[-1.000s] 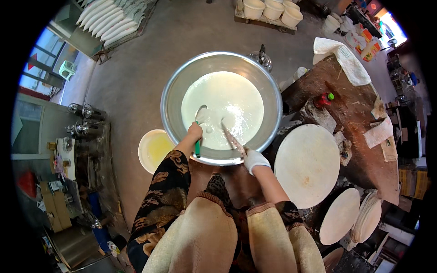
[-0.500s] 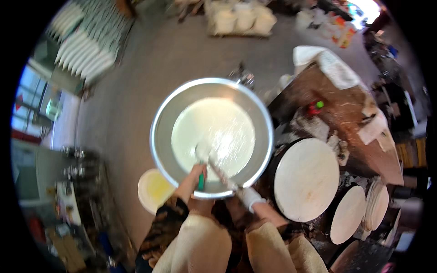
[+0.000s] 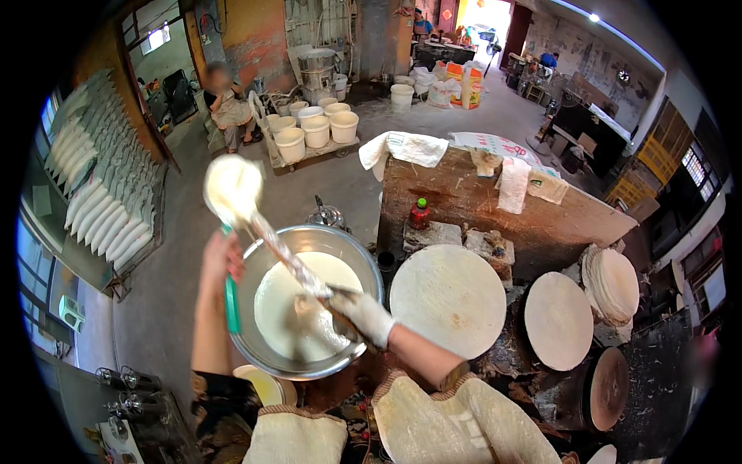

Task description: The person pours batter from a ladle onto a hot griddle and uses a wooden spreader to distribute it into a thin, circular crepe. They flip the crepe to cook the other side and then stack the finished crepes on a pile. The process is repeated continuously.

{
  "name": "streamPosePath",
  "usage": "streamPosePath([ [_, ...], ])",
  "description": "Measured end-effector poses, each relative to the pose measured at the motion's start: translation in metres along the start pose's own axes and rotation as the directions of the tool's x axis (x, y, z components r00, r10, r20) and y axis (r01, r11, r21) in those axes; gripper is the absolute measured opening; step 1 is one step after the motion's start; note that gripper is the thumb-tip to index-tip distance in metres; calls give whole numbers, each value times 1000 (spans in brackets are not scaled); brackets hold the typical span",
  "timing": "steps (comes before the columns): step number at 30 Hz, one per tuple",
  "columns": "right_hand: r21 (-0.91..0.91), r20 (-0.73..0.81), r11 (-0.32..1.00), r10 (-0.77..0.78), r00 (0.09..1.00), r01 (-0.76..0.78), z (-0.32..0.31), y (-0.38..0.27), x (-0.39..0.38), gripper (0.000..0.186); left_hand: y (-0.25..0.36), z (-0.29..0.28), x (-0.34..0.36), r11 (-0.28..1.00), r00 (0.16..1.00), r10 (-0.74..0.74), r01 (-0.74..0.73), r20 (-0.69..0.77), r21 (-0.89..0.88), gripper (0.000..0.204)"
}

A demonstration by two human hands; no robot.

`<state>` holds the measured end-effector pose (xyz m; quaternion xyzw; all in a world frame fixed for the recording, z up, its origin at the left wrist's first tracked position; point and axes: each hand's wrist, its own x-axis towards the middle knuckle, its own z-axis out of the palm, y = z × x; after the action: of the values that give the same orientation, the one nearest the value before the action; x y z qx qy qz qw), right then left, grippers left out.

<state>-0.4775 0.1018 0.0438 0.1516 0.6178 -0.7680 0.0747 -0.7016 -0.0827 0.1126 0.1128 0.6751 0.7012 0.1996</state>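
Wrapping the left hand round the green handle, fingers curled in, and holding the blurred, white-coated ladle up past the bowl's far left rim. Gripping the stick in the gloved right hand, fingers bent round it, and angling its tip to the ladle, with contact unclear. Facing the bowl of white liquid, between the bucket and the pale disc. Looking beyond to the bottle, then tubs.
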Motion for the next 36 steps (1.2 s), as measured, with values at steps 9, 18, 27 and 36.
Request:
streamPosePath([
  [9,-8,79,1000,-15,997,15,-31,-52,-14,30,15,-41,15,988,999,51,-49,-11,144,15],
  [18,27,-95,971,237,967,-236,-87,80,-41,35,-99,-4,6,296,621,-364,783,694,-547,12],
  [27,248,-286,963,178,942,-107,-129,58,-192,34,-46,132,-38,801,427,-419,589,801,105,18],
  [36,-93,-808,945,112,578,-314,-118,159,-444,40,-104,296,-95,554,-68,-535,724,842,410,14],
])
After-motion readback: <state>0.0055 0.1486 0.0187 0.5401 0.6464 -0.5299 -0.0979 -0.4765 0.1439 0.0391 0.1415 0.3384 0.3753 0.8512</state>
